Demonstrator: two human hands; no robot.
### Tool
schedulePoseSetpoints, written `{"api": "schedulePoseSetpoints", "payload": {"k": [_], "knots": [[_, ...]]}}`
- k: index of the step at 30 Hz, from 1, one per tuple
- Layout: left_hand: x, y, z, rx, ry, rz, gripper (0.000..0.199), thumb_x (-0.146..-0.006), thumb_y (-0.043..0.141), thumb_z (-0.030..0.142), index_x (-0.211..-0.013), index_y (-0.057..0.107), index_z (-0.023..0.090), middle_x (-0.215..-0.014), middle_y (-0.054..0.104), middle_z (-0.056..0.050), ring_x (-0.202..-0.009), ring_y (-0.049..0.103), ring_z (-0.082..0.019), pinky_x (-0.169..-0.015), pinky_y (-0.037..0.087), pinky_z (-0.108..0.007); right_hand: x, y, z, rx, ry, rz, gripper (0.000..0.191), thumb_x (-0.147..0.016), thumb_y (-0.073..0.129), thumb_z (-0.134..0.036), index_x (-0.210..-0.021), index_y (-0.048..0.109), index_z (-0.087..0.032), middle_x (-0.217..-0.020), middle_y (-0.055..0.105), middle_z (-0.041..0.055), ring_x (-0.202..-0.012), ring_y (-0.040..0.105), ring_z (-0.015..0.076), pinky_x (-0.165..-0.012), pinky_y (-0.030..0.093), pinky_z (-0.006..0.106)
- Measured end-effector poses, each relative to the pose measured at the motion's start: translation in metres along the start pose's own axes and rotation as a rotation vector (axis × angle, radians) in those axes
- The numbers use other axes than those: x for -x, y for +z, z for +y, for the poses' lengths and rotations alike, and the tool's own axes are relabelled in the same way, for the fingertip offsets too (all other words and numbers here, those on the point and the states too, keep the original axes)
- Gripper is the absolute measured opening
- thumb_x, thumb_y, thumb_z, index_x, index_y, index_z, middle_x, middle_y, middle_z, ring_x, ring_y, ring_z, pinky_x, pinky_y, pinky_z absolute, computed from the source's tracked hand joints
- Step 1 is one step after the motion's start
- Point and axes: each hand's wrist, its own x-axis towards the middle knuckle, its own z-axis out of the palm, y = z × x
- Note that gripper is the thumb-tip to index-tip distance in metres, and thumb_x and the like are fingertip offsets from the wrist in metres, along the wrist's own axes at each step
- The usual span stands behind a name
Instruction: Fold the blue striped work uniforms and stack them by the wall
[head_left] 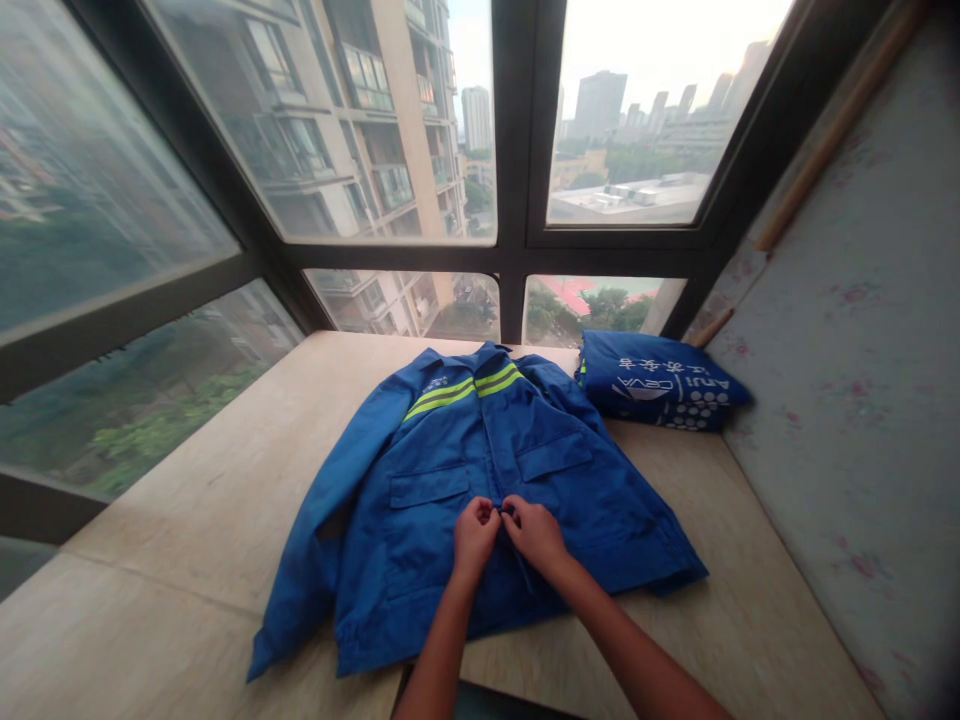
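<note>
A blue work jacket [420, 520] with yellow-green reflective stripes across the chest lies front side up on a pale stone-like ledge [187, 510]. Its collar points toward the window and its sleeves spread to both sides. My left hand [476, 530] pinches the front edge of the jacket at the middle, below the chest pockets. Close beside it, my right hand [531, 528] pinches the other front edge, fingertips nearly touching those of the left. Above the hands the front edges lie together; below them a narrow gap runs down. The small part between the fingertips is mostly hidden.
A folded blue bundle [652, 385] with white lettering sits at the back right, against the flowered wall [840, 400]. Dark window frames [512, 200] rise behind and left of the ledge. At the bottom, a dark object shows between my forearms.
</note>
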Motion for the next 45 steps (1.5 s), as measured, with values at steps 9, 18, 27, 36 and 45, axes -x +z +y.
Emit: {"api": "schedulePoseSetpoints", "payload": {"k": [9,18,27,36,45], "knots": [[0.003,-0.002,0.002,0.001,0.03,0.01,0.014,-0.075,0.056,0.032,-0.077,0.059,0.019,-0.071,0.067,-0.002,-0.067,0.064,-0.018,-0.064,0.047,-0.026,-0.018,-0.018,-0.01,0.136,-0.065,-0.095,0.02,-0.094,0.051,-0.028,-0.096,0.069,-0.021,-0.093,0.075,0.0095,-0.09,0.069,0.0229,-0.074,0.039,0.028],[0.0,-0.004,0.002,-0.122,-0.018,-0.043,0.017,-0.082,0.052,0.032,-0.086,0.061,0.017,-0.075,0.07,-0.003,-0.068,0.066,-0.016,-0.062,0.047,-0.024,-0.024,-0.013,0.005,0.022,-0.028,-0.109,0.021,-0.095,0.05,-0.032,-0.1,0.068,-0.023,-0.094,0.075,0.0017,-0.091,0.068,0.0172,-0.067,0.037,0.023],[0.007,-0.011,0.021,-0.546,-0.029,-0.07,0.014,-0.089,0.055,0.028,-0.09,0.067,0.021,-0.078,0.072,-0.003,-0.073,0.066,-0.018,-0.06,0.034,-0.025,-0.024,-0.007,0.012,-0.009,-0.023,-0.109,0.023,-0.096,0.047,-0.028,-0.103,0.068,-0.021,-0.092,0.075,0.0024,-0.088,0.069,0.0157,-0.068,0.04,0.021],[0.026,-0.005,0.029,-0.802,0.039,-0.051,0.016,-0.094,0.049,0.031,-0.096,0.062,0.022,-0.101,0.068,-0.007,-0.09,0.065,-0.021,-0.067,0.039,-0.026,-0.016,-0.011,-0.002,0.218,-0.007,-0.09,0.021,-0.095,0.049,-0.028,-0.102,0.068,-0.022,-0.097,0.075,0.0105,-0.093,0.07,0.0238,-0.077,0.041,0.03],[0.001,-0.017,0.036,-0.739,0.099,-0.026,0.023,-0.093,0.048,0.021,-0.107,0.065,0.021,-0.106,0.07,-0.007,-0.093,0.067,-0.02,-0.078,0.045,-0.028,0.012,-0.023,0.01,0.424,0.012,-0.057,0.023,-0.09,0.05,-0.021,-0.111,0.06,-0.017,-0.103,0.07,0.0134,-0.098,0.065,0.0264,-0.084,0.043,0.034]]}}
